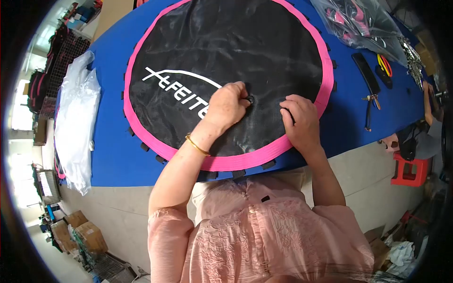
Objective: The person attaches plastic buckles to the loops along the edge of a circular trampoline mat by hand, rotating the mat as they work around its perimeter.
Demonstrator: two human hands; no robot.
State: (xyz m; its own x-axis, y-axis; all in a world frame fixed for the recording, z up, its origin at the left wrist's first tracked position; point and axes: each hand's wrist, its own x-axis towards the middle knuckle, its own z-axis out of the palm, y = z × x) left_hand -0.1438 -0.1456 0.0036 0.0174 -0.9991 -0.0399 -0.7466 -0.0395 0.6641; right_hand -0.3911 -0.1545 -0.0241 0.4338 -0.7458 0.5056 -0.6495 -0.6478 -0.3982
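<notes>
A round black trampoline mat [278, 61] with a pink border and white lettering lies flat on the blue table. Over its lettering, my left hand [225, 107], with a gold bangle at the wrist, pinches a small dark piece [250, 99] between thumb and fingers. Its exact kind is too small to tell. My right hand [303, 123] rests at the mat's near right part, by the pink border, with fingers curled toward the thumb. Something dark shows in that curl, but I cannot make out what it is. Short black tabs [239, 173] stick out around the mat's edge.
On the blue table [113, 160], a clear plastic bag [78, 118] lies at left. At right are a bag with pink pieces [361, 23], a black strip [365, 73], yellow-and-red loops [384, 65] and small scissors [370, 106]. A red stool [408, 170] and another person are beyond.
</notes>
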